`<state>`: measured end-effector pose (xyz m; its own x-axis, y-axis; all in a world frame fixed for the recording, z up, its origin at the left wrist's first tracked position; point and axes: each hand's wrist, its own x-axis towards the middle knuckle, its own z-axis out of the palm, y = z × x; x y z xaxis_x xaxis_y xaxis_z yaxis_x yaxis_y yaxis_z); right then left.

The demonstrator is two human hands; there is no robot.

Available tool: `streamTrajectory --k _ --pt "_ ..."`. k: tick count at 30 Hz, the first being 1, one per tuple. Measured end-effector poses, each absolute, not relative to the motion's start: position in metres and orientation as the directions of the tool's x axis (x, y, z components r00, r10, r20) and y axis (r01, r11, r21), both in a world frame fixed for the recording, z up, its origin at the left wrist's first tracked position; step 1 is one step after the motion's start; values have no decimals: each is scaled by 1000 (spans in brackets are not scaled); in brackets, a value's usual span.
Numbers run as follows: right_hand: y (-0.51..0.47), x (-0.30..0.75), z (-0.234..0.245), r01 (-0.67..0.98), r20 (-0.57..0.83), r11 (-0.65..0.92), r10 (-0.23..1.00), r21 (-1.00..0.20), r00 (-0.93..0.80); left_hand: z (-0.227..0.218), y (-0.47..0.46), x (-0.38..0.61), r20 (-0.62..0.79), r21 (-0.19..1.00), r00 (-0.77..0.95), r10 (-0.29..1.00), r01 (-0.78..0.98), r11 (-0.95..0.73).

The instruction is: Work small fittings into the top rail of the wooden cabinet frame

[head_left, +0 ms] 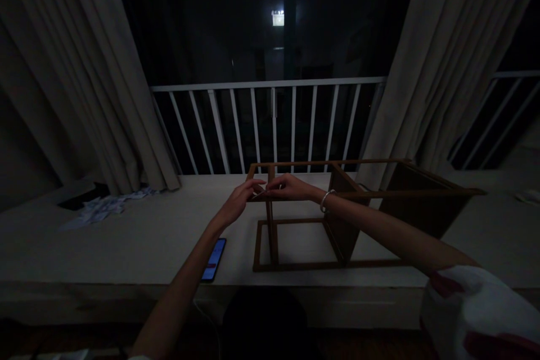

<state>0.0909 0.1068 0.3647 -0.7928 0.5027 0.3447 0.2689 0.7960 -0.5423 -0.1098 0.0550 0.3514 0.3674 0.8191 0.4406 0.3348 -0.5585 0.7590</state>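
A brown wooden frame [346,238] is seen lying on its side on a pale ledge [160,242], from the centre to the right of the frame of view. Both hands are held close together near the middle of the picture, over the left end of its near upper rail. The fingers of the left hand [241,198] are kept narrow, and a thin pale piece [259,194] is seen at its fingertips; whether it is pinched there cannot be told. The fingers of the right hand [289,186] are drawn narrowly together just beside it, and whether anything is gripped cannot be made out in the dim light. A bracelet [326,201] is worn on the right wrist. A phone [215,259] with a lit screen is placed at lower centre-left, just beside the left forearm. Crumpled papers [101,209] are spread at the left, near the foot of a curtain [90,84]. Behind the ledge, a white railing [261,85] is set across the dark window.
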Motion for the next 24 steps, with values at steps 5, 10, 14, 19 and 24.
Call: streamTrajectory --k 5,10,14,19,24 --pt "109 92 363 253 340 783 503 -568 -794 352 65 -116 470 701 438 766 343 -626" --pt "108 92 363 256 319 753 526 -607 -789 363 73 -119 395 653 592 702 357 -668" --pt "108 93 364 253 313 748 525 -614 -791 363 76 -114 430 582 572 699 416 -699" --pt "110 92 361 230 331 761 505 -607 -797 353 77 -109 504 543 508 698 442 -714" --pt "108 90 361 241 304 748 510 -618 -805 347 79 -106 552 534 458 697 448 -717"
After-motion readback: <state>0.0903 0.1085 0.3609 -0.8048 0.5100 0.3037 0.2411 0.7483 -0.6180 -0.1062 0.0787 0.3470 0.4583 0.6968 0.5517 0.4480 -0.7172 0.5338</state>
